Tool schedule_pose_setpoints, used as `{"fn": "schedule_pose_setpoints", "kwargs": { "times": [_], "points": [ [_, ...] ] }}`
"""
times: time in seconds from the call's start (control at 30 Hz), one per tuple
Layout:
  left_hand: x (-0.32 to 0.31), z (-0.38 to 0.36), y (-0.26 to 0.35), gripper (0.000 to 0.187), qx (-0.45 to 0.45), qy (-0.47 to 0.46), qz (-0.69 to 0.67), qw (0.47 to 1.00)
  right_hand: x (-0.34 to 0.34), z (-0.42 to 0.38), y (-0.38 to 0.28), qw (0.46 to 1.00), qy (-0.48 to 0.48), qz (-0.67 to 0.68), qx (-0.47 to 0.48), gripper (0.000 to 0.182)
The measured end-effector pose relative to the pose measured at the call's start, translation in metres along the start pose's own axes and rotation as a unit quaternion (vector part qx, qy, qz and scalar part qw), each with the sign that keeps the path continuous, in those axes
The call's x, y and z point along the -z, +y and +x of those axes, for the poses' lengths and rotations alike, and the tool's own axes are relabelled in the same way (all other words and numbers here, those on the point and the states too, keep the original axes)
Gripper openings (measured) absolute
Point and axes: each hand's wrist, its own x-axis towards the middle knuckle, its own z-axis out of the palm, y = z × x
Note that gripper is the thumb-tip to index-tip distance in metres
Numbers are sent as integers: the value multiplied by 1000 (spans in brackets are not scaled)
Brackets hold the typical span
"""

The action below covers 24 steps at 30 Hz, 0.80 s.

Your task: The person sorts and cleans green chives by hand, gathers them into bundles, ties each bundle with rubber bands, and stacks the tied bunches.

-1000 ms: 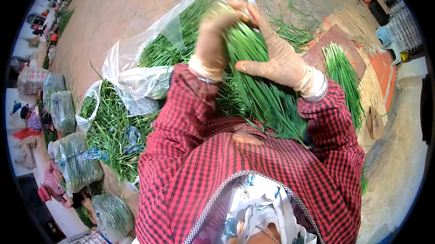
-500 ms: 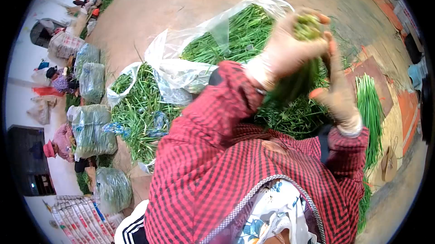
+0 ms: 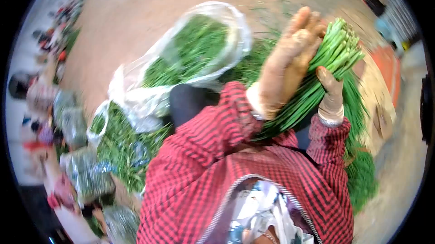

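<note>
A bunch of chives (image 3: 326,58), pale stem ends up and long green leaves trailing down toward my lap, leans between my two gloved hands. My right hand (image 3: 331,96) grips it from the right, its thumb across the front of the stems; the other fingers are hidden behind the bunch. On the left side, my left hand (image 3: 290,56) is held upright and flat with fingers stretched out, alongside the stems. More chives (image 3: 360,185) lie in a pile beyond my right arm, partly hidden by the sleeve.
White plastic bags (image 3: 213,8) of greens stand open on the floor at left, with loose greens (image 3: 136,153) nearer me. Several wrapped bundles (image 3: 93,176) line the far left, near other people (image 3: 61,192). A sandal (image 3: 383,121) lies at right.
The bunch has swung right and tilted, its stem ends now facing up. My left hand has gone from wrapping the stems to lying flat beside them. The view has turned.
</note>
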Motion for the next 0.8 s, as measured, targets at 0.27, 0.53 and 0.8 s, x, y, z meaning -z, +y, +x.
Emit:
{"fn": "schedule_pose_setpoints", "kwargs": {
  "times": [0.27, 0.53, 0.8],
  "points": [
    [124, 11, -38, 40, 242, 131, 215, 937, 167, -23, -154, 982, 146, -118, 3, 69],
    [176, 33, -173, 35, 460, 104, 352, 809, 236, 48, -145, 851, 122, -496, -123, 60],
    [119, 21, -235, 60, 490, -161, 240, 822, 276, 100, 17, 834, -19, -515, -196, 60]
  ]
}}
